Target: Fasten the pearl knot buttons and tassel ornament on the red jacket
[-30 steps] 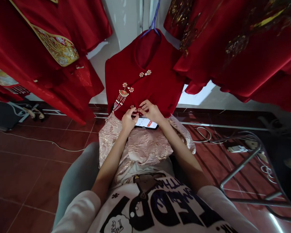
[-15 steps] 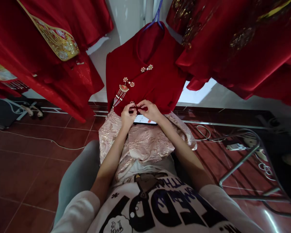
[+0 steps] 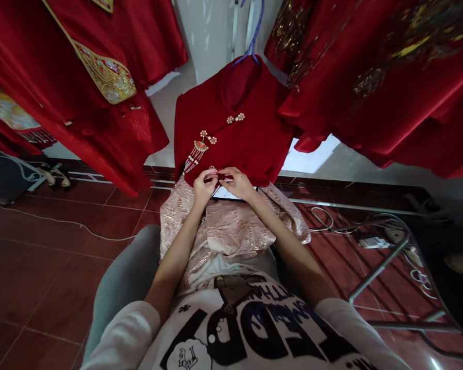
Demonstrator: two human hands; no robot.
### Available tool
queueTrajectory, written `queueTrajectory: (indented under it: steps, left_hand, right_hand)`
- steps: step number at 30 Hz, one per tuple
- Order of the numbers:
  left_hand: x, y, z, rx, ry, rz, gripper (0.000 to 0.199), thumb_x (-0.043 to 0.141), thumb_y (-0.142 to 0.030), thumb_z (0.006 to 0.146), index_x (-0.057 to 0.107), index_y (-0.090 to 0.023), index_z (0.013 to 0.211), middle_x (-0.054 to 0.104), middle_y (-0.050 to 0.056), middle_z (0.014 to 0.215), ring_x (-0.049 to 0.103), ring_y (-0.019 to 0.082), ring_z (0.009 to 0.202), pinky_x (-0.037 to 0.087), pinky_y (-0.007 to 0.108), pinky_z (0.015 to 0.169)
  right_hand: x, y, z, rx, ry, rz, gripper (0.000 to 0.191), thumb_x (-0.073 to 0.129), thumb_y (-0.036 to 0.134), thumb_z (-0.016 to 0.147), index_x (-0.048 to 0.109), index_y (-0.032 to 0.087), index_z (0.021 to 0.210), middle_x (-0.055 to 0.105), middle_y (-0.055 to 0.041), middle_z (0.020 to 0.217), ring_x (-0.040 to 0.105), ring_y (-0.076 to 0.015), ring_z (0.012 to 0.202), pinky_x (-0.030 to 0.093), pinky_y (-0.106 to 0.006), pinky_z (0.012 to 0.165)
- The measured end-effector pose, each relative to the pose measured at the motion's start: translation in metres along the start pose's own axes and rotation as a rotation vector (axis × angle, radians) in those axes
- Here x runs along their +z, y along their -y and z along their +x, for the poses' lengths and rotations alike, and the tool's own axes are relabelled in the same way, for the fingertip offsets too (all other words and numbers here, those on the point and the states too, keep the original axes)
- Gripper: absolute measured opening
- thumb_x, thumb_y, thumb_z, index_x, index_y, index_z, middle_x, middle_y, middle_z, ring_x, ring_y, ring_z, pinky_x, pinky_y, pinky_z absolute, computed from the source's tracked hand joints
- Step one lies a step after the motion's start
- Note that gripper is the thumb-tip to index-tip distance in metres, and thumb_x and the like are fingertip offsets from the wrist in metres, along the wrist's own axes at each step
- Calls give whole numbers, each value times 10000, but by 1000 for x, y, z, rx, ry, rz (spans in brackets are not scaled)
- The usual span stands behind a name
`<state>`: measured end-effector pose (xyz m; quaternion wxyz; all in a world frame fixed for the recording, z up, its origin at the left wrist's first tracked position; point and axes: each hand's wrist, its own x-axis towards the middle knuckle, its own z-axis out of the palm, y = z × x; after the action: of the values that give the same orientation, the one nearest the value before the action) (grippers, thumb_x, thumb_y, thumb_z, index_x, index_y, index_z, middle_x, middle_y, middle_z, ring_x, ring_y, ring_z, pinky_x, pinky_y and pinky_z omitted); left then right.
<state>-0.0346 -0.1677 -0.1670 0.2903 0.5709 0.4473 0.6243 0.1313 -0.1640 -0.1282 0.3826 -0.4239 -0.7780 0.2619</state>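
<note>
At twelve o'clock I see both hands [image 3: 221, 184] pinching the smooth red top [image 3: 235, 133] above crinkled, metallic-pink fabric [image 3: 235, 226].

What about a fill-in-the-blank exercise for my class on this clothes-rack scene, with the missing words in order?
A purple-blue ____ sits in the neckline of the dark red top.
On the pink patterned fabric, between the forearms, lies a lit ____.
The tasselled ornament is nearer the ____ hand than the right hand.
The main colour of the gold-decorated garments at either side is ____.

Missing words: hanger; phone; left; red
</note>
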Motion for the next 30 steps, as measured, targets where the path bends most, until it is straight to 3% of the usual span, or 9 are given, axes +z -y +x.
queueTrajectory:
  steps: [7,14,20,26,30]
  left_hand:
    - [0,-1,2,-25,-24,11,221,778,-240,822,737,-147,1018,802,91,973,787,202,878,669,331,827]
    - [1,-2,6,-11,-108,81,170,715,-119,823,784,-149,976,809,80,964,783,185,840,660,297,795]
    - [1,-3,8,52,-85,209,185,720,-85,832,800,-167,978,799,77,977,775,179,830,640,262,727]
    - [-3,-2,13,140,-48,378,178,727,-102,868,813,-194,993,795,69,980,767,185,869,609,291,847]
    - [-5,1,16,129,-32,409,161,741,-130,875,822,-211,989,792,65,981,763,189,871,604,280,804]
  right_hand:
    - [0,5,2,-28,12,-120,301,614,218,887,689,153,1171,693,-142,1198,711,-267,1074,597,-454,1009]
    - [7,9,2,13,14,-175,345,571,233,915,668,149,1236,620,-175,1374,701,-287,1138,614,-469,974]
    - [9,3,6,34,19,-175,333,573,265,922,672,146,1217,617,-182,1361,709,-287,1118,634,-455,926]
    - [11,-3,11,62,3,-167,332,573,263,929,667,138,1223,603,-187,1377,719,-268,1076,639,-433,911]
    - [13,-2,13,81,21,-200,336,575,267,938,659,135,1235,594,-188,1378,723,-267,1071,639,-419,891]
